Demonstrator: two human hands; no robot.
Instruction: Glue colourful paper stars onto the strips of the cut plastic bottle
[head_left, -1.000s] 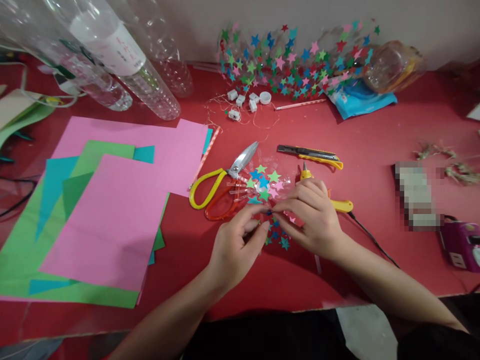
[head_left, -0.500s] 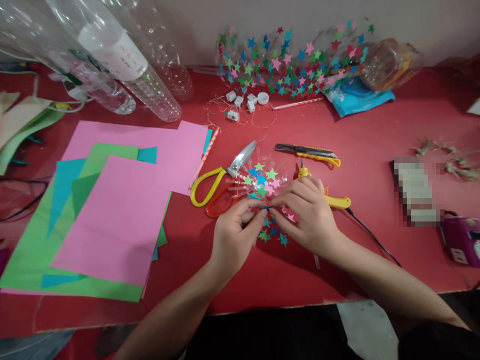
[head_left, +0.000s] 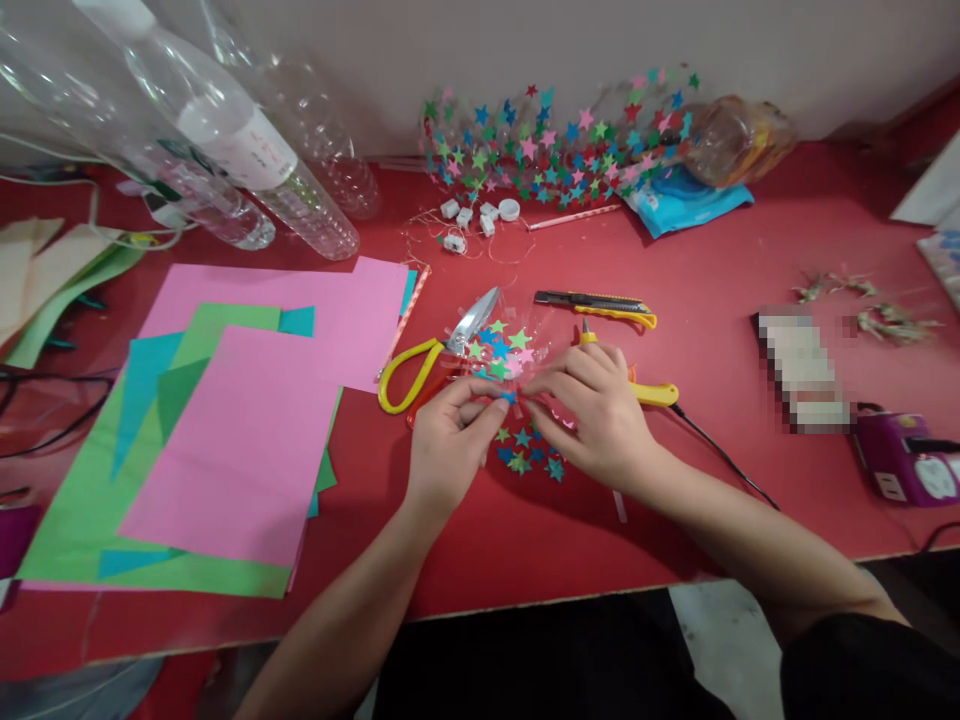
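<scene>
Pinches a blue paper star (head_left: 508,398) in the left hand (head_left: 450,440) — has the right hand (head_left: 600,415) just beside it, cannot tell if gripping — above the red table (head_left: 480,560), nearer its front edge.

Blue star (head_left: 509,397), red table (head_left: 720,285), pink paper (head_left: 232,440)

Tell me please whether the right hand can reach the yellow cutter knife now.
Probably yes: the cutter knife lies just beyond the right hand with nothing on top of it, though the glue gun lies partly between them.
</scene>
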